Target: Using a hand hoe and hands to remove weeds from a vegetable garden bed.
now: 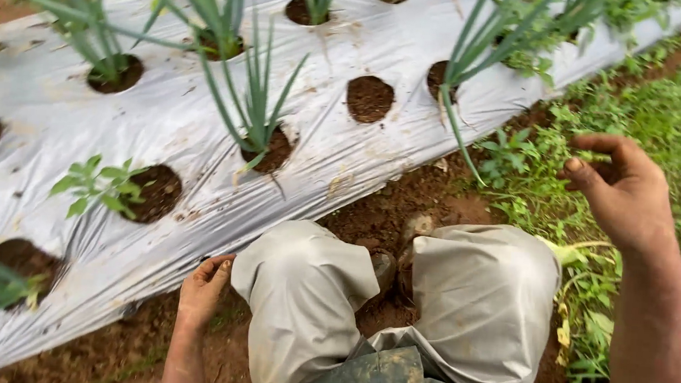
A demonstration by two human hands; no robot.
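I am squatting beside a raised bed covered in silver plastic sheet (165, 120). My left hand (203, 285) rests low by my left knee (304, 291), its bent fingers touching the sheet's lower edge and the soil; it holds nothing. My right hand (624, 191) is raised at the right above the weeds, fingers loosely curled, thumb towards the bed, with nothing visible in it. The nearest green onion plant (255, 109) stands in a hole in front of me. To its right, a hole (369, 98) shows only bare soil.
More onion plants fill holes along the bed, and a small broad-leaved plant (96, 186) grows in a hole at the left. Red-brown soil (402, 202) runs along the bed's foot. Low green weeds (656, 99) cover the ground on the right. My right knee (483, 292) is bent below.
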